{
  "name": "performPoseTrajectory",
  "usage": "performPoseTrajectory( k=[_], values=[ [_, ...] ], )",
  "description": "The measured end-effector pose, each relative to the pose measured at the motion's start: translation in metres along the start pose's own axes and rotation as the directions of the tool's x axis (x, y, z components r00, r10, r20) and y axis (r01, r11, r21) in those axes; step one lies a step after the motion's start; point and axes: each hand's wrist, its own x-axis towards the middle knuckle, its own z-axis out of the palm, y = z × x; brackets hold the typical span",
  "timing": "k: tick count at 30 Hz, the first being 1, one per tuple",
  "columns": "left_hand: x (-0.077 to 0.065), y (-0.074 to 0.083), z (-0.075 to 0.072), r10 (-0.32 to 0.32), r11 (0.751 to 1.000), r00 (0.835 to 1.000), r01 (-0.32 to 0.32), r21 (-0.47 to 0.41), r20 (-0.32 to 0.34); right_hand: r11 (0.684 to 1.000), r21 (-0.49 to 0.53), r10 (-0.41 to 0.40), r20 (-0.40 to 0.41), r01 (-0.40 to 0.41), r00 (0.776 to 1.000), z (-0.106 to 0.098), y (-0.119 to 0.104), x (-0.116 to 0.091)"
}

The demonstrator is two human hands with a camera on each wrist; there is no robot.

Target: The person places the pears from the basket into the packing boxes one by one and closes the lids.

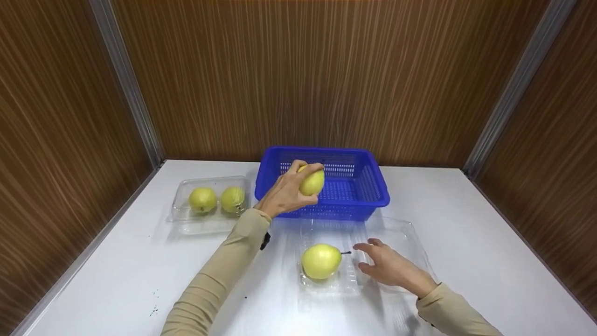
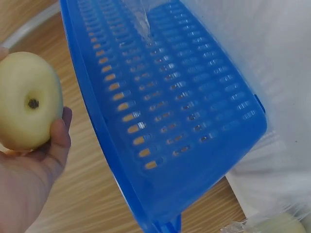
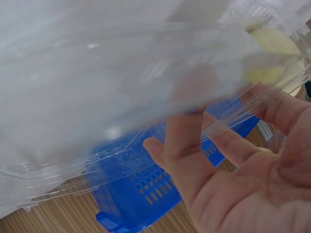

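Observation:
My left hand [image 1: 288,192] grips a yellow pear [image 1: 312,181] over the blue basket [image 1: 380,193], which has slotted walls. In the left wrist view, the end of this pear [image 2: 30,126] faces the camera, with the fingers curled around it beside the basket wall. A second pear [image 1: 321,261] lies in a clear plastic clamshell [image 1: 343,282], its stem pointing right. Spread fingers of my right hand [image 1: 389,267] reach over the clamshell's opened lid [image 1: 410,235], just right of that stem. Nothing is gripped by the right hand; in its wrist view, clear plastic [image 3: 121,87] overlaps the fingers.
Left of the basket stands another clear clamshell [image 1: 179,193] holding two pears [image 1: 203,199]. The white table [image 1: 116,280] is bounded by wood-grain panels [image 1: 326,74] at the back and both sides. Small dark specks [image 1: 154,310] lie at the front left.

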Motion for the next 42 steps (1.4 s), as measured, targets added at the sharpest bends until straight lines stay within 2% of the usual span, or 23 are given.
performPoseTrajectory(
  k=[7, 15, 24, 31, 34, 37, 42],
  values=[
    [-0.011, 0.005, 0.007, 0.088, 0.995, 0.995, -0.090, 0.042, 0.038, 1.000, 0.002, -0.011, -0.016, 0.011, 1.000, 0.000, 0.001, 0.000],
    [-0.021, 0.008, 0.012, 0.141, 0.988, 0.988, -0.144, 0.048, 0.067, 0.999, -0.010, -0.034, -0.041, 0.033, 0.999, 0.000, 0.003, 0.001],
    [-0.032, 0.015, 0.016, 0.167, 0.980, 0.967, -0.184, 0.077, 0.191, 0.998, -0.015, -0.055, -0.048, 0.055, 0.997, -0.001, 0.005, 0.002],
    [-0.040, 0.020, 0.023, 0.217, 0.960, 0.948, -0.251, 0.125, 0.234, 1.000, -0.010, -0.022, -0.036, 0.022, 0.999, 0.000, 0.003, 0.002],
    [-0.045, 0.020, 0.025, 0.199, 0.964, 0.936, -0.240, 0.114, 0.290, 1.000, -0.008, -0.008, -0.029, 0.007, 1.000, -0.001, 0.001, 0.000],
    [-0.046, 0.019, 0.026, 0.150, 0.979, 0.925, -0.189, 0.081, 0.350, 1.000, -0.007, 0.006, -0.024, -0.006, 1.000, -0.001, 0.000, -0.001],
    [-0.041, 0.020, 0.031, 0.074, 0.994, 0.887, -0.102, 0.037, 0.455, 1.000, -0.003, 0.023, -0.014, -0.023, 1.000, -0.001, 0.001, -0.002]
  ],
)
